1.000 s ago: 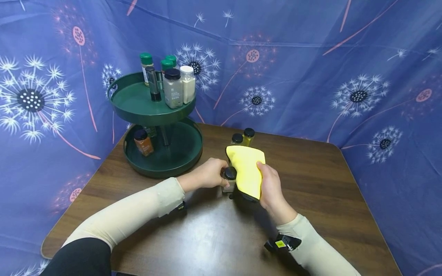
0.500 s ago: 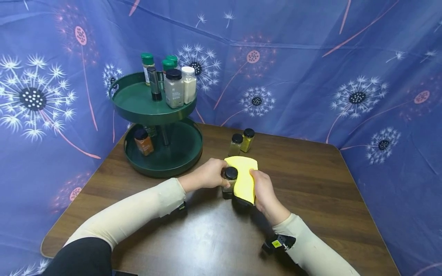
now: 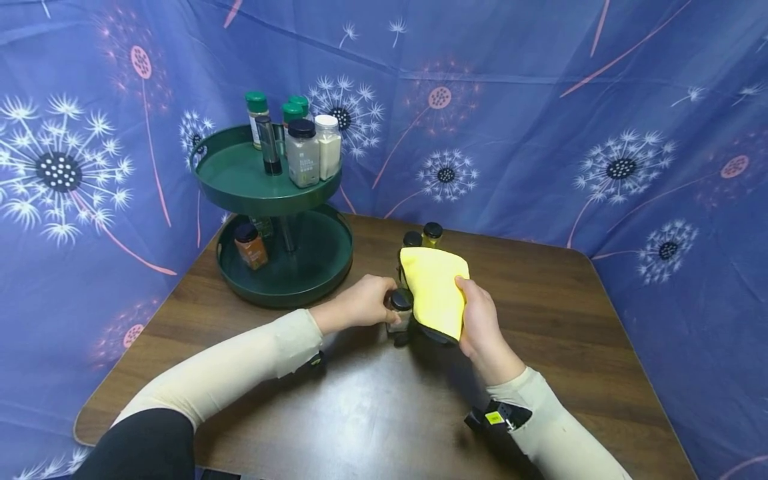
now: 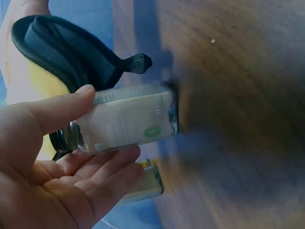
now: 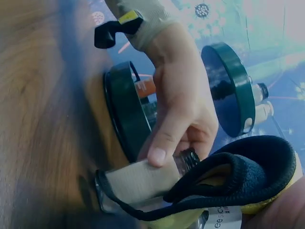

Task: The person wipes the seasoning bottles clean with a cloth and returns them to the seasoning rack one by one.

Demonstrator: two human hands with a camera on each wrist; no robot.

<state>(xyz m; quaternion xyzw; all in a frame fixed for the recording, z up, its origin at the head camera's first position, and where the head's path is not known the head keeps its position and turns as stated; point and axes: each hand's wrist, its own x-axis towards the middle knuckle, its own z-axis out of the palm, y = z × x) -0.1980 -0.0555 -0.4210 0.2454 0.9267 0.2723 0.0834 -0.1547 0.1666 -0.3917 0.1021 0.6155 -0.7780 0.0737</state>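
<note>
My left hand (image 3: 365,303) grips a clear spice jar (image 4: 126,121) with a black lid (image 3: 401,299), thumb on one side and fingers on the other. The jar stands near the middle of the table, its base by the wood. A folded yellow cloth (image 3: 437,290) with a black border is held in my right hand (image 3: 483,325), thumb over its near face. In the head view the cloth lies just right of the jar and partly covers it. The right wrist view shows the cloth's dark inner side (image 5: 252,167) curled beside the jar's pale contents (image 5: 143,181).
Just behind the cloth stand two more black-lidded jars, one dark (image 3: 412,239) and one yellow (image 3: 433,233). At left is a two-tier green rack (image 3: 264,199), with several spice bottles on top and an orange jar (image 3: 251,252) below. A patterned blue curtain (image 3: 510,133) surrounds the wooden table (image 3: 558,333).
The right hand took the cloth down and left along the jar, then back up and right, covering the rear jars' bodies again. The left hand kept its hold on the jar.
</note>
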